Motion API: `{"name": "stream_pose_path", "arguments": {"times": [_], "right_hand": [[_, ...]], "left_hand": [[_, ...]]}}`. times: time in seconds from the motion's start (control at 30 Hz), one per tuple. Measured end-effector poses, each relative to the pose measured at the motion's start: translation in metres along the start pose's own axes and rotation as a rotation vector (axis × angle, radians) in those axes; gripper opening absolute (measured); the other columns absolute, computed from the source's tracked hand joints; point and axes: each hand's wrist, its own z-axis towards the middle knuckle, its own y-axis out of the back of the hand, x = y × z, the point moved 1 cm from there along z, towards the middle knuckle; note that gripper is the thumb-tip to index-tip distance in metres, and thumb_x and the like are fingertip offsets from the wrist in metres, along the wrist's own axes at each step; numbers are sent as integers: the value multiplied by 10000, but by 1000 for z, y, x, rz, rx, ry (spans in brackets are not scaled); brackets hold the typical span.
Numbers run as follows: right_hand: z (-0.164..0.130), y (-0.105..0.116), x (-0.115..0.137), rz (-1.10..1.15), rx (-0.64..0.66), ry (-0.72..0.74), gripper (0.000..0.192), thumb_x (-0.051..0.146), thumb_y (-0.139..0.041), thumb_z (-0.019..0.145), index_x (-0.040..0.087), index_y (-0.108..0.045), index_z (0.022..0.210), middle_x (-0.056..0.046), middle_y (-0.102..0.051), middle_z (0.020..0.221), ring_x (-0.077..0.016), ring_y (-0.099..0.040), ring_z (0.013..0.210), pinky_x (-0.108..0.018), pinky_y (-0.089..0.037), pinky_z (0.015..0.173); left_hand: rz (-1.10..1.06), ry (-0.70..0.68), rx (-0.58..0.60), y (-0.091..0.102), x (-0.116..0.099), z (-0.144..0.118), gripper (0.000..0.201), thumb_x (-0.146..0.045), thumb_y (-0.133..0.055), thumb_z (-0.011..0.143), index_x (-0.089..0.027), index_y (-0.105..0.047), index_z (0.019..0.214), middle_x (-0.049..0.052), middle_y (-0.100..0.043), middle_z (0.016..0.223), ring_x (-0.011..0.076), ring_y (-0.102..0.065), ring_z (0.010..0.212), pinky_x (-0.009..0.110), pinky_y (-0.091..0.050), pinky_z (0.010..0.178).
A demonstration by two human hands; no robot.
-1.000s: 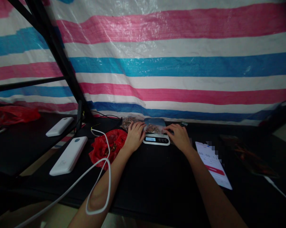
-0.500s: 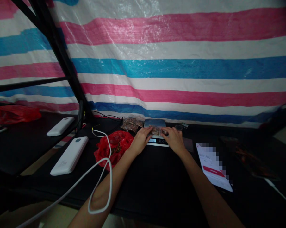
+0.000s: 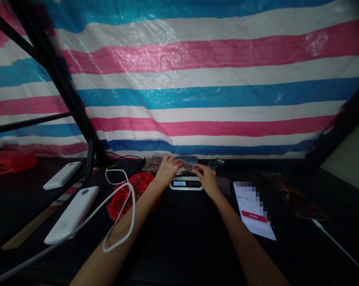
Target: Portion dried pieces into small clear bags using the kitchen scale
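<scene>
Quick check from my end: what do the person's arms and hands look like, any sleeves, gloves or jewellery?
Both forearms are bare up to the bottom edge of the picture, with no sleeves in view. The left hand and right hand wear no gloves. No watch, bracelet or ring shows, though the light is dim.

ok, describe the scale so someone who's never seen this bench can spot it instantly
Start at the striped pink, blue and white tarp behind the black table and drop to the table's far edge, near the middle. The scale sits there between the left hand and right hand. It is the only item with a lit display, unlike the plain white power banks on the left.
</scene>
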Motion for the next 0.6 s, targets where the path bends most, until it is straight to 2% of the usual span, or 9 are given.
{"name": "stream_pose_path", "arguments": {"times": [0.1,0.23,0.37,0.47,0.6], "right_hand": [[-1,2,0,-42,5,-38,251,362,-478,802,260,-619,982,-27,-659,957,-215,-548,924,-336,-340,738],[-2,4,1,-88,40,-85,253,323,-532,767,283,-610,1004,-11,-652,987,-220,-538,931,-328,-323,701],[-2,7,0,-84,43,-123,232,267,-531,762,310,-617,973,11,-636,1023,-220,-525,935,-324,-308,685],[-2,8,1,-59,42,-103,192,324,-529,773,315,-623,940,18,-633,1031,-233,-515,946,-337,-299,694],[-4,9,4,-100,28,-31,205,410,-521,780,312,-629,925,5,-638,998,-234,-511,930,-340,-288,694]], "left_hand": [[65,-65,38,8,-3,5,289,-122,-386,848,-179,-543,1084,69,-625,956,213,-497,948,382,-322,840],[93,-120,82,10,-8,8,296,-106,-336,858,-145,-544,1066,95,-617,953,216,-497,962,379,-330,860],[79,-127,38,-2,-10,10,341,-154,-386,856,-168,-458,1188,94,-584,1089,220,-474,1057,385,-312,898],[39,-128,2,-17,-9,12,395,-238,-462,836,-195,-420,1226,92,-527,1201,219,-442,1135,379,-294,931],[-28,-169,107,-25,-10,21,237,-188,-452,839,-177,-551,1054,65,-641,957,171,-583,891,306,-372,813]]}}
